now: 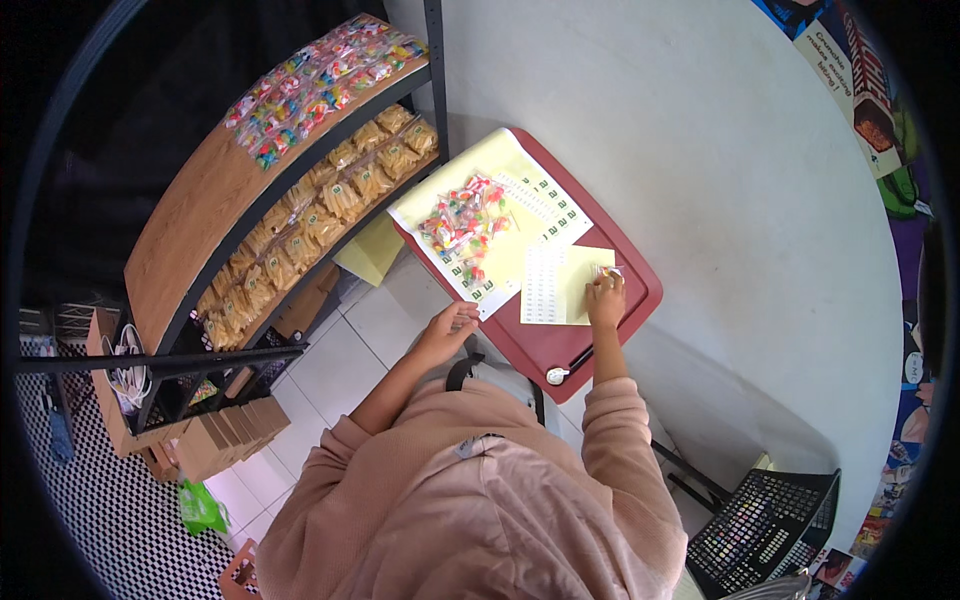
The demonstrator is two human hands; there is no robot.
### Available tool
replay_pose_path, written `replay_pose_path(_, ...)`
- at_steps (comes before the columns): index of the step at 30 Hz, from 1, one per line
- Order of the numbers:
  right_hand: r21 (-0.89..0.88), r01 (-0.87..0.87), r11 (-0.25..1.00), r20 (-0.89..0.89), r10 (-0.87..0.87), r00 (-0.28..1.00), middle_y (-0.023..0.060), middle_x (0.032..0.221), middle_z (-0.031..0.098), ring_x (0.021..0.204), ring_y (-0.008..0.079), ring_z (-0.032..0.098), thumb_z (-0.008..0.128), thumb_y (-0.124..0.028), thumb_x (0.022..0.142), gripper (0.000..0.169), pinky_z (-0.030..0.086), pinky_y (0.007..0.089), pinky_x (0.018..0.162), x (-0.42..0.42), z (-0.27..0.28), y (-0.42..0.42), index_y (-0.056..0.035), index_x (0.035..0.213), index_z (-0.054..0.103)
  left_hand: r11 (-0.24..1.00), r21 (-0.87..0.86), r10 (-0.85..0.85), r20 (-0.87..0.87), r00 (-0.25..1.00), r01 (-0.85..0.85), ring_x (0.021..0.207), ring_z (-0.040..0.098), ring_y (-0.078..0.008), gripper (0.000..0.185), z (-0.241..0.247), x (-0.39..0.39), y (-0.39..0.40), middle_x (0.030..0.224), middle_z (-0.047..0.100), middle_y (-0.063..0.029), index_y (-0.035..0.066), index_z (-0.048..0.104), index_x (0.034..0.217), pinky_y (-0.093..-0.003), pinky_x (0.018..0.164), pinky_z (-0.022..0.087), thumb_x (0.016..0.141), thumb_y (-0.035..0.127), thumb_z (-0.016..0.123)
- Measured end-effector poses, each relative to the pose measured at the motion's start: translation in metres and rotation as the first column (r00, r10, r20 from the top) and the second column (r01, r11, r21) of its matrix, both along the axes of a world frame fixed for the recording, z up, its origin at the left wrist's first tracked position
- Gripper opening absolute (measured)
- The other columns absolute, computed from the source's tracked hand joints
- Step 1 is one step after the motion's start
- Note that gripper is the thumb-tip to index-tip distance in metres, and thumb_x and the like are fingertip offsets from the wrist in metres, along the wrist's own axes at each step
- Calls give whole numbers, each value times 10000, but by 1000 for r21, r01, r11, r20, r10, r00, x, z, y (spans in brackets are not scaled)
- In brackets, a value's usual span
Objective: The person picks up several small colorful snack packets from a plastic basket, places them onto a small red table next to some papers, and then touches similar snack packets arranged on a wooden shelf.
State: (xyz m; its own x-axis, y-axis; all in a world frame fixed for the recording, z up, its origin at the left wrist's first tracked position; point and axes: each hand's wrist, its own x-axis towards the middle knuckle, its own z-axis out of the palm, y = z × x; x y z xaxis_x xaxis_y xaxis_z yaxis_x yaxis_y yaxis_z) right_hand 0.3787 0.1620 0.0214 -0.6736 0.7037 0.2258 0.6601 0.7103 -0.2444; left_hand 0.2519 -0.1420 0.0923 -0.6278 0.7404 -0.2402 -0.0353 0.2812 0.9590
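On a red table (547,345) lie yellow sticker sheets. A pile of small clear bags of colourful candy (469,217) rests on the large sheet (412,196). A smaller label sheet (574,289), with rows of small labels along its left part, overlaps the large one. At its right edge my right hand (606,298) has its fingers closed on a small clear candy bag (607,270). My left hand (451,328) hovers by the table's near left edge, fingers apart and slightly curled, holding nothing. A small round white object (556,376) sits at the table's near corner.
A shelf rack (187,247) at the left holds bagged candies (322,82) above and bagged yellowish snacks (337,199) below. Cardboard boxes (217,442) and a green plastic bag (201,508) stand on the floor. The wall (720,187) borders the table's right side; a black crate (757,525) is lower right.
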Motion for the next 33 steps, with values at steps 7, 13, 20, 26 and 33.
replay_pose_path(7, -15, 91, 996, 101, -89, 991, 108, 1015, 501, 925, 306, 501, 583, -165, 747, 246, 460, 386, 759, -8, -7, 11, -82, 978, 572, 999, 41, 11, -5, 1000, -10, 890, 545, -173, 307, -5, 2, -4, 1004, 567, -103, 11, 466, 1095, -293, 782, 442, 809, 104, 533)
replay_pose_path(13, -158, 49, 986, 139, -27, 990, 127, 945, 508, 837, 290, 519, 566, -175, 774, 255, 456, 386, 737, -8, 19, 28, -20, 977, 557, 1000, 5, -25, -9, 1000, 25, 893, 544, -167, 311, 5, -4, -6, 1019, 561, -95, 14, 459, 1103, -292, 779, 444, 817, 116, 528)
replay_pose_path(20, -821, -485, 300, -565, -311, 764, 89, 848, 567, 775, 208, 554, 508, -207, 833, 212, 442, 350, 734, -43, 86, -16, -15, 909, 557, 997, 83, -9, 31, 999, 6, 927, 545, -161, 321, 19, -16, 4, 1076, 531, -91, 31, 427, 1141, -290, 756, 455, 856, 161, 496)
replay_pose_path(26, -697, -689, -199, -647, -239, 724, 74, 937, 578, 959, 165, 493, 481, -199, 845, 283, 327, 298, 887, -54, 145, -100, 21, 1017, 529, 940, 335, -156, 599, 785, -68, 975, 530, -158, 336, 77, -4, 42, 1069, 507, -77, 42, 384, 1175, -272, 735, 466, 910, 246, 415)
replay_pose_path(33, -628, -778, -38, -736, -296, 609, 109, 1156, 498, 1059, 179, 452, 518, -236, 837, 420, 342, 305, 885, -54, 145, -139, 20, 1163, 457, 911, 331, 3, 594, 805, -248, 903, 525, -109, 270, 79, -3, 38, 1022, 517, -49, 57, 431, 1125, -260, 703, 466, 887, 180, 464)
